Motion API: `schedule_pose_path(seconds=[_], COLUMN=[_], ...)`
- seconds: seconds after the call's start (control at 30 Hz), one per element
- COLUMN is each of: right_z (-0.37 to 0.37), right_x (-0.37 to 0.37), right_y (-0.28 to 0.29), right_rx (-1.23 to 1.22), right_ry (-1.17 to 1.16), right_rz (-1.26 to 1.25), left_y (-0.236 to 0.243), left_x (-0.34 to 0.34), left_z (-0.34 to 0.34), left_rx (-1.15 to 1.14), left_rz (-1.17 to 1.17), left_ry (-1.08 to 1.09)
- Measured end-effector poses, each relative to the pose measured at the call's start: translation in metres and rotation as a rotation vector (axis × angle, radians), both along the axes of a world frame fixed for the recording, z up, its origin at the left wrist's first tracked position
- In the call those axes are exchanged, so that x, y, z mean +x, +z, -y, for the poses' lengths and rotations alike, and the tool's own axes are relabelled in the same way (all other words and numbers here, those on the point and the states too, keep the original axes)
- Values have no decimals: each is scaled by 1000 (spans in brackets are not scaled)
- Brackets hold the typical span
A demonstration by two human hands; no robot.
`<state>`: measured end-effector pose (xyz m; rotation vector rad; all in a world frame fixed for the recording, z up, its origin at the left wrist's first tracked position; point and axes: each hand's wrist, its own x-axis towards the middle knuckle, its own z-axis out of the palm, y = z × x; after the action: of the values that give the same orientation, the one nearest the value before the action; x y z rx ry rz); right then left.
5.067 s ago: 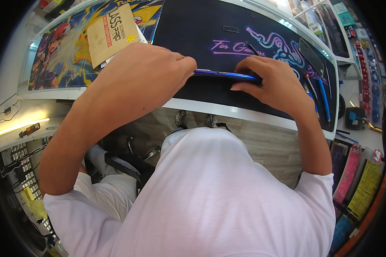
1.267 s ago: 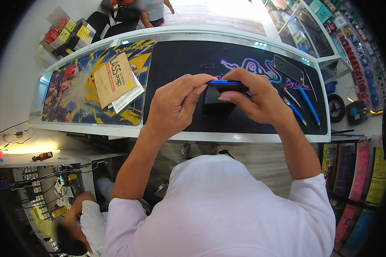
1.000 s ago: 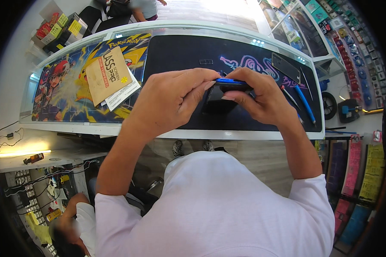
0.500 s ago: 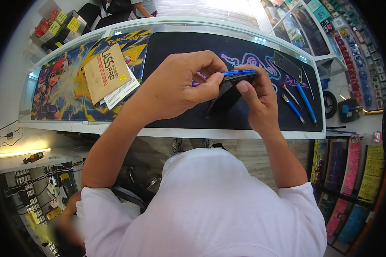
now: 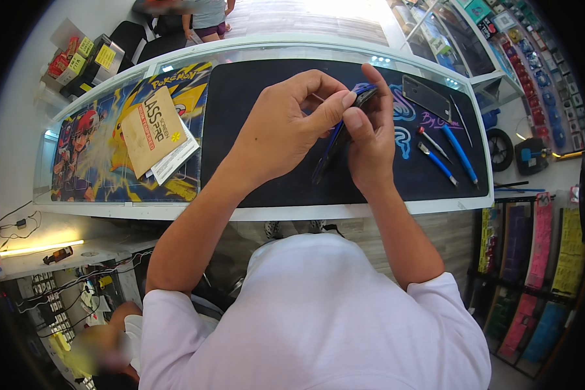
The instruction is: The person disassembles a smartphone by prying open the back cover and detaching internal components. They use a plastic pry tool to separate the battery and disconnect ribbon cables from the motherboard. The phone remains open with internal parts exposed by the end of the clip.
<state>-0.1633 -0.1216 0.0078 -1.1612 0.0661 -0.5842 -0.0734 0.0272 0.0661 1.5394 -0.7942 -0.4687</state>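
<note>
My left hand [image 5: 286, 123] pinches the top edge of a black phone with a blue rim [image 5: 326, 156] between thumb and curled fingers. My right hand [image 5: 370, 146] holds the same phone from the right, thumb bent against it and fingertips reaching up past its top. The phone is tilted steeply above a black mat [image 5: 260, 188], partly hidden behind my fingers. On the mat at the right lie a dark flat panel [image 5: 426, 97], a thin metal pick [image 5: 461, 120], a screwdriver [image 5: 433, 143], a long blue tool [image 5: 460, 155] and a shorter blue tool [image 5: 437, 164].
A brown envelope [image 5: 151, 136] on papers lies on the colourful left mat. The white counter [image 5: 273, 213] has a glass edge. Another person [image 5: 205, 18] stands beyond it; a co-worker [image 5: 127, 318] is low at left. Accessory racks [image 5: 539, 240] and a cabinet stand at right.
The phone has turned from nearly level to steep, its blue edge raised. My right hand has swung more upright, fingers higher, and my left hand has moved upward along with it.
</note>
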Motion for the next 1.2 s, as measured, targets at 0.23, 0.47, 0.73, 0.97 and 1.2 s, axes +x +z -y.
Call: schedule_pose_path(seconds=[0.23, 0.47, 0.73, 0.97, 1.2], right_z=[10, 14, 20, 14, 26], right_x=[-2, -3, -3, 1, 5], right_y=[-4, -7, -9, -11, -16], right_rx=[3, 90, 154, 214, 530], right_ry=[48, 130, 164, 21, -73], right_rz=[13, 30, 74, -17, -9], left_y=[-16, -38, -42, -33, -34], left_x=[-6, -10, -10, -13, -10], left_z=[-2, -1, 6, 18, 35], left_rx=[-121, -99, -130, -101, 115], left_rz=[-140, 68, 98, 231, 347], left_ry=[-113, -114, -48, 67, 105])
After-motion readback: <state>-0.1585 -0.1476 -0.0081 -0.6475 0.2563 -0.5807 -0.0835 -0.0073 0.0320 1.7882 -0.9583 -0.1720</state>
